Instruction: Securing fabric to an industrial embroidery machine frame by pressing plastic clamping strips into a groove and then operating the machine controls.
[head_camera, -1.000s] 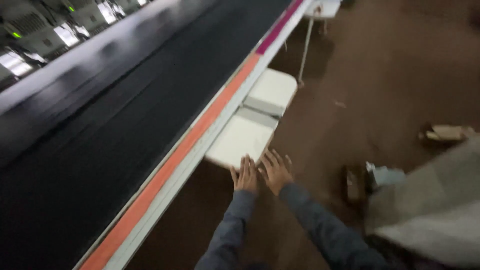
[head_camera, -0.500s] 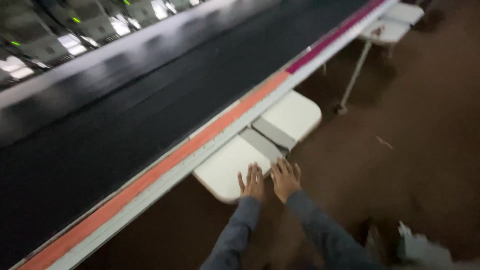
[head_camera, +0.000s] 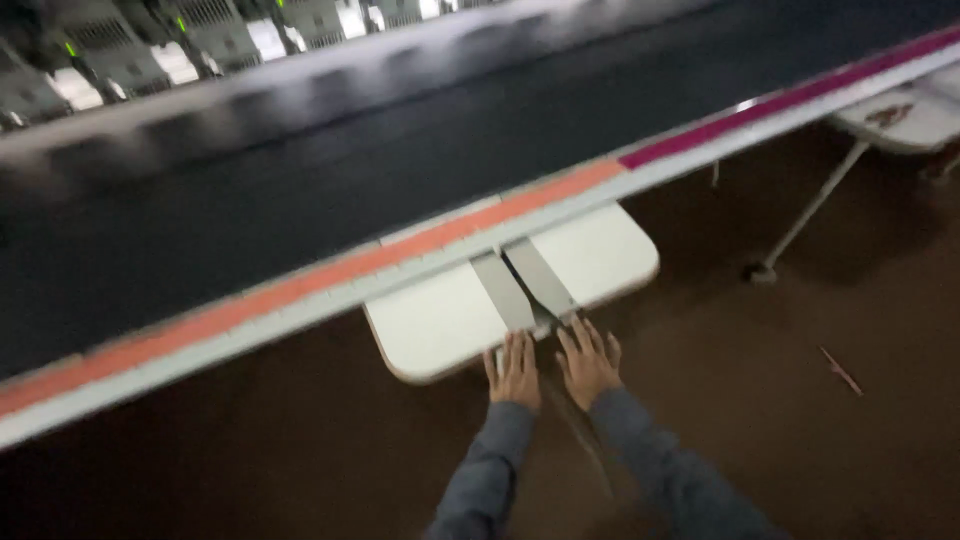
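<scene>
A white folding side table with rounded corners juts out from under the long machine's edge. Two grey strips run down its middle. My left hand lies flat, fingers spread, at the table's near edge beside the grey strips. My right hand is flat and spread just to the right, at the same edge. Both arms wear grey-blue sleeves. Neither hand holds anything.
The long machine bed is covered in dark cloth, with an orange-and-magenta stripe along its white rail. Machine heads with green lights line the far side. Another white table on a thin leg stands at right. The floor is brown.
The view has swung so the machine's rail runs flatter across the frame. Both hands stay flat at the white table's near edge, side by side.
</scene>
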